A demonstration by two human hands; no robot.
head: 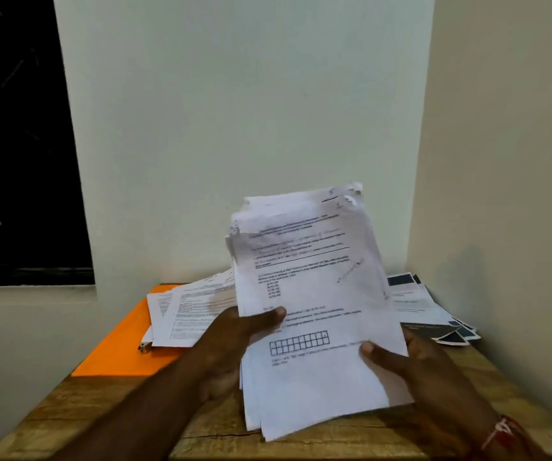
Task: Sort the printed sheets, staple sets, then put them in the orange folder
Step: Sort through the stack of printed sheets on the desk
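Observation:
I hold a thick stack of printed sheets (314, 294) upright above the wooden table (84, 414). My left hand (231, 341) grips its left edge, thumb across the front page. My right hand (414, 364) grips the lower right edge, thumb on the front. The orange folder (118, 347) lies flat at the table's left. A smaller pile of printed pages (188, 311) rests on the folder. A small metal stapler (144, 347) lies at that pile's near left corner.
More papers with dark printed blocks (434, 314) lie fanned at the table's right rear, against the wall. Walls close in behind and to the right. A dark window (18, 144) is at the left.

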